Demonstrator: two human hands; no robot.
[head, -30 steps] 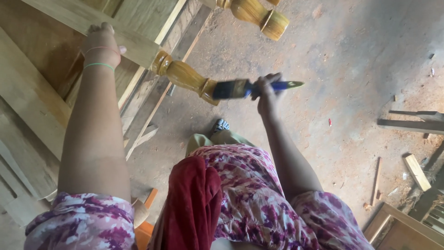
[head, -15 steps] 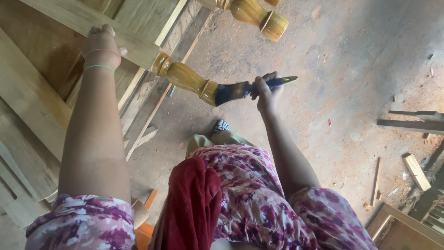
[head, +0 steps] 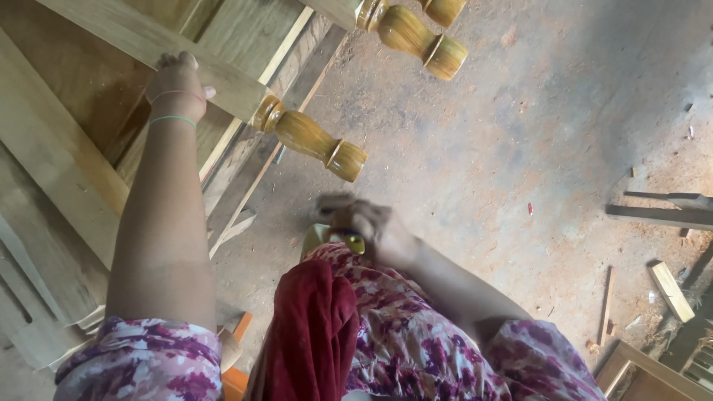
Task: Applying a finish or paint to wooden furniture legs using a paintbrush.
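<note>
My left hand (head: 177,83) grips a pale wooden rail (head: 111,33) of a furniture frame lying on its side. The rail ends in a turned, glossy yellow-brown leg (head: 312,139). My right hand (head: 371,223) is blurred and sits low, close to my lap, below that leg. Its fingers are closed around a dark brush (head: 330,202), of which only a smear shows at the hand's left end. Just beneath the hand is a yellow-green object (head: 327,239), partly hidden by my patterned clothing and a dark red cloth (head: 312,327).
A second turned leg (head: 420,33) juts out at the top. Planks (head: 44,245) lie stacked at the left. On the dusty concrete floor (head: 520,126) are wood offcuts (head: 672,291) and a dark bar (head: 661,212) at the right. An orange piece (head: 236,356) lies near my knee.
My right hand has dropped with the brush from the end of the turned leg down toward my lap. My left hand stays on the rail.
</note>
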